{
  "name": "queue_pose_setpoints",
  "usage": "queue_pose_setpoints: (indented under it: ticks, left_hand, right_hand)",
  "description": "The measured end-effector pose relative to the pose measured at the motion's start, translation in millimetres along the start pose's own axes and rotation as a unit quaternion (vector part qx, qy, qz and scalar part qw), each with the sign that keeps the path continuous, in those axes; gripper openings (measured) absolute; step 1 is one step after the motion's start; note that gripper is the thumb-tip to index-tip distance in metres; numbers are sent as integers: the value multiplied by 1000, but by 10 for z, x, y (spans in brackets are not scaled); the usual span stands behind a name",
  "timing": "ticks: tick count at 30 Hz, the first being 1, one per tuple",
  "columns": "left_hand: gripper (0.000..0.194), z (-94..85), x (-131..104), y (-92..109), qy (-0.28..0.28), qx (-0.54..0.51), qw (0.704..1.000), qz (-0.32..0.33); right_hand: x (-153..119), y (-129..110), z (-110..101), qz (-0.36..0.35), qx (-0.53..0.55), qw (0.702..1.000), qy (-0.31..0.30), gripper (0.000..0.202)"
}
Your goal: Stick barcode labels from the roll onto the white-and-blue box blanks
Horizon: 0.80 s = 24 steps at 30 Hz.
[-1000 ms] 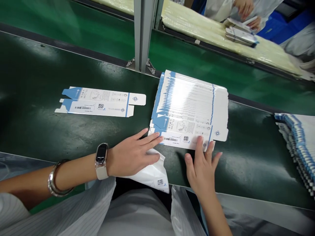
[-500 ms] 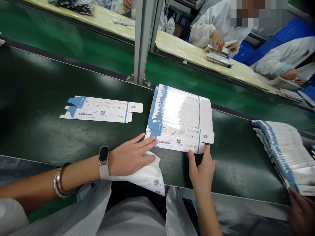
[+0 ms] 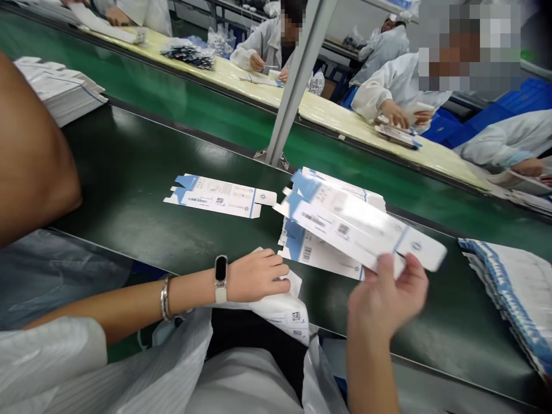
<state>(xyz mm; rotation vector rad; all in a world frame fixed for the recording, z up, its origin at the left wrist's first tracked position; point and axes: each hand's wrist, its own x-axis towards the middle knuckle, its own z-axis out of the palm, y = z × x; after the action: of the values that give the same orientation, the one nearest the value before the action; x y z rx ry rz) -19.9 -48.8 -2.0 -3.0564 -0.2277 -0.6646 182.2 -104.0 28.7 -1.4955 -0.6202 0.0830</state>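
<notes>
A flattened white-and-blue carton (image 3: 345, 221) is pinched at its right end by my right hand (image 3: 390, 287), thumb on top. It is raised at a tilt over a fanned stack of like cartons (image 3: 330, 253), partly hiding them. My left hand (image 3: 261, 276), a watch on its wrist, rests with loosely bent, parted fingers on a white printed sheet (image 3: 280, 316) at the table's near edge. The sheet's part beneath the palm is hidden. One single flat carton (image 3: 219, 195) lies left of the stack.
Another fanned carton pile (image 3: 513, 287) lies on the dark green table (image 3: 129, 167) at right. A white stack (image 3: 64, 89) stands far left, near another person's arm (image 3: 34, 155). A metal post (image 3: 297, 80) rises at the far edge. People work at a yellow-topped bench (image 3: 336, 118) beyond.
My right hand has lifted one carton off the stack. My left hand has come away from the stack onto the white sheet. An arm has appeared at left; the camera view has shifted.
</notes>
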Motion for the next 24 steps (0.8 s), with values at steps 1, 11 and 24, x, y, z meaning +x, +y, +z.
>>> queue_pose_setpoints:
  ticks: [1,11,24]
  left_hand:
    - [18,-2,0,-4,-4,-10,1000,-4]
    - [20,-111,69,-83,-33,-370,900,-227]
    - [40,-312,318,44,-144,-633,706,-283]
  right_hand:
    - [-12,-24,156,5,-3,999,-47,47]
    - [-325,-72,-261,-54,-57,884,-460,36]
    - [-475,-223,-525,-136,-110,886,-431,44]
